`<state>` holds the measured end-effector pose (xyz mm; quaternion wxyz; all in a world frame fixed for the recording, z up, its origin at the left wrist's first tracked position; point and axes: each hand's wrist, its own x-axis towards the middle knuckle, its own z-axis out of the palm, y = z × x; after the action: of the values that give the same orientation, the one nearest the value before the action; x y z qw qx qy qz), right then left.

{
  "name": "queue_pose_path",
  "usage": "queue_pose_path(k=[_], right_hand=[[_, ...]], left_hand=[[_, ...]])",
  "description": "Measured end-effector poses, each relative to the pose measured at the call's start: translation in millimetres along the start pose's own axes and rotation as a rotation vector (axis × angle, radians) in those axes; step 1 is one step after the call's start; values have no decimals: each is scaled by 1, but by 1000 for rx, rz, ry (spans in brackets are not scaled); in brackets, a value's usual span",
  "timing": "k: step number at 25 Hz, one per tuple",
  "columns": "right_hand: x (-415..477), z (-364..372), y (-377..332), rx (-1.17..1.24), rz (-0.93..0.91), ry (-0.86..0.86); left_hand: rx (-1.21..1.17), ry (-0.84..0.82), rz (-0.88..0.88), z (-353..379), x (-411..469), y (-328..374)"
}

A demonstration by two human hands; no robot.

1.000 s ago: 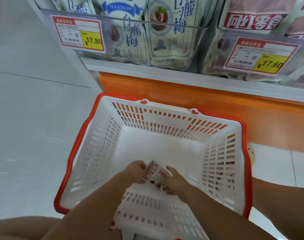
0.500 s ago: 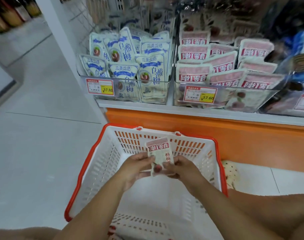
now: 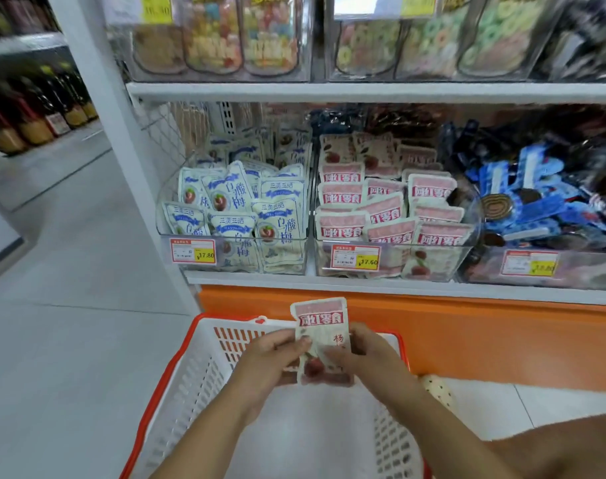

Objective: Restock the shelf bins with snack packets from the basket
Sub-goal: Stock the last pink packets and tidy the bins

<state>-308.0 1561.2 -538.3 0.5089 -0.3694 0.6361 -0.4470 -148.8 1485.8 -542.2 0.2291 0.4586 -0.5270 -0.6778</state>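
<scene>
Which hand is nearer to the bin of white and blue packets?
Left. The left hand is below the bin, slightly right; the right hand is farther right. Both hold one packet.

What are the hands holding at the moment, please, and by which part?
Both hands hold one pink-banded snack packet above the basket: the left hand pinches its left edge, the right hand its lower right edge.

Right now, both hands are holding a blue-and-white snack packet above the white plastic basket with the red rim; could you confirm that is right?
Not quite: the head view shows the left hand and right hand holding a pink-and-white snack packet with a red label, not blue-and-white. It is indeed above the white plastic basket with the red rim.
</scene>
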Motion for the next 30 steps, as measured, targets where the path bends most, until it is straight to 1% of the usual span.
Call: queue_pose_path(k=[3,5,6,8,10,11,12,14,16,18,20,22,25,28,29,30], right_hand=[[-4,-27,-62,-77,-134,58],[-1,-50,-101,-168,-224,93],[3,-63,-120,-187,-267,133],[22,-92,-152,-166,-334,297],[48,-118,-173,-134,-367,501],[62,-127,-179,-137,-376,575],[76,-133,-182,-149,-378,628],[104,-140,-184,-220,-374,680],[126,-144,-183,-359,-309,661],[144,-149,-177,-584,-193,617],[154,-147,-171,-804,-112,681],[153,-142,-170,-921,-149,759],[143,-142,-169,-977,-254,695],[136,-146,-162,-1037,-230,621],[132,-147,-163,-1019,-249,616],[125,-148,-167,-939,-282,629]], left_hand=[[51,-38,211,18,1,56],[95,-11,356,28,4,90],[157,26,438,30,7,105],[419,136,619,25,19,129],[771,238,783,14,36,140],[930,260,837,10,44,141],[1064,262,862,8,53,139],[1231,275,898,6,71,134],[1326,309,982,4,85,130],[1360,335,1030,1,95,126],[1372,349,1051,-2,102,125],[1358,379,1052,0,103,124],[1337,391,1019,8,103,128],[1350,393,989,11,103,128],[1349,389,984,11,101,128],[1343,389,986,11,99,128]])
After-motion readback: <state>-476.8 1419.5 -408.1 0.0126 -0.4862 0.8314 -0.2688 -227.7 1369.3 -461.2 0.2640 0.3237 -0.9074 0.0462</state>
